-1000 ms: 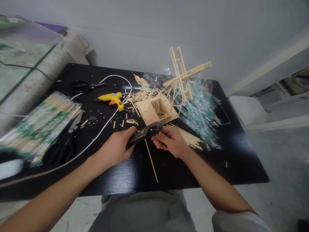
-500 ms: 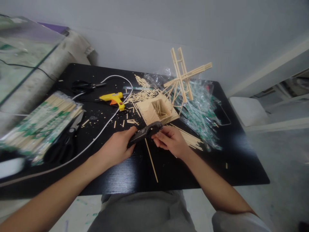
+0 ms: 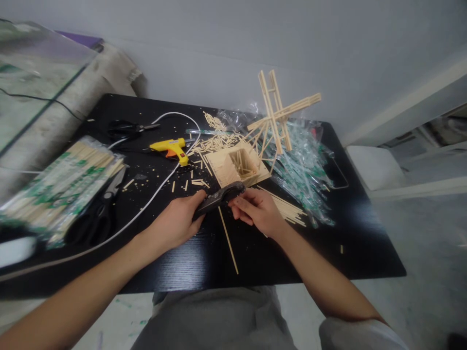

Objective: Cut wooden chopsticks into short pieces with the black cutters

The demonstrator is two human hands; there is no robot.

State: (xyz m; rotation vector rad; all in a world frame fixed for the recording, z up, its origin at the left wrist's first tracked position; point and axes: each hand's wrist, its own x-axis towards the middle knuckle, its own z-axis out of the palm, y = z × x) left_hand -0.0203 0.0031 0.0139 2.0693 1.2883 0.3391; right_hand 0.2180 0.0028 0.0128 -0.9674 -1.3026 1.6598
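My left hand [image 3: 179, 218] is closed around one end of a black hand tool [image 3: 214, 200] with a curved, notched head; its exact kind is unclear. At that head, the fingers of my right hand [image 3: 257, 209] are curled and pinched together; what they hold, if anything, is hidden. A thin wooden stick [image 3: 229, 240] lies on the table below the tool. Just beyond the hands sits a square wooden base [image 3: 217, 167] with a box-like opening full of sticks. Attached or leaning behind it is a cross-shaped stick frame [image 3: 279, 114].
On the black table [image 3: 273, 265] are a yellow glue gun [image 3: 171, 147], scissors [image 3: 100, 209], a second pair [image 3: 133, 127], a white cable [image 3: 156, 194] and bagged sticks [image 3: 69, 177]. Cut stick pieces [image 3: 222, 141], crumpled plastic wrappers [image 3: 302, 165] and loose sticks [image 3: 290, 209] surround the base.
The view has shifted very slightly. Both hands and the black tool keep nearly the same pose.
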